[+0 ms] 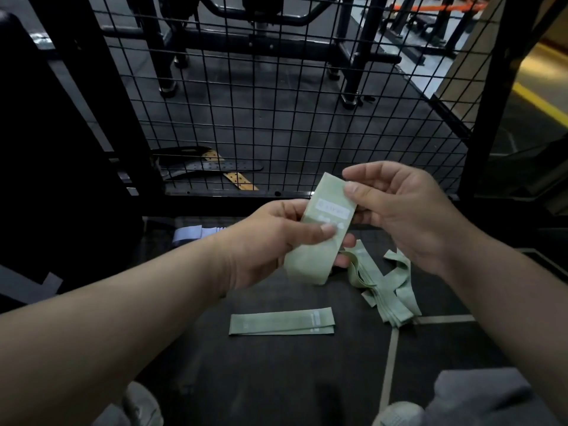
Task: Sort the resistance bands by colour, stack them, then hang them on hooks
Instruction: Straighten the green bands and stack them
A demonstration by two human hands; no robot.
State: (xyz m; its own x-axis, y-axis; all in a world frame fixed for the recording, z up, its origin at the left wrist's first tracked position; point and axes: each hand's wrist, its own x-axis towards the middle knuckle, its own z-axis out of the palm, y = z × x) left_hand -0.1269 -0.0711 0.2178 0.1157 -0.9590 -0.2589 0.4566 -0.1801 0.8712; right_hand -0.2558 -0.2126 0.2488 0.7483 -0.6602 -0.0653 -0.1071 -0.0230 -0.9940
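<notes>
Pale green flat resistance band (319,229) was held between the left hand (276,238), at its lower half, and the right hand (399,210), at its upper end, above the dark matted floor (276,379). Nearer the person, a second pale green band folded flat (281,321) lay on the floor. To its right, under the right hand, lay a loose heap of pale green bands (381,287). Pale lilac folded strips (190,233) lay far left, behind the left forearm. Behind all stood a black wire mesh panel (276,103), with perforated leather belts (212,167) on the floor beyond it.
</notes>
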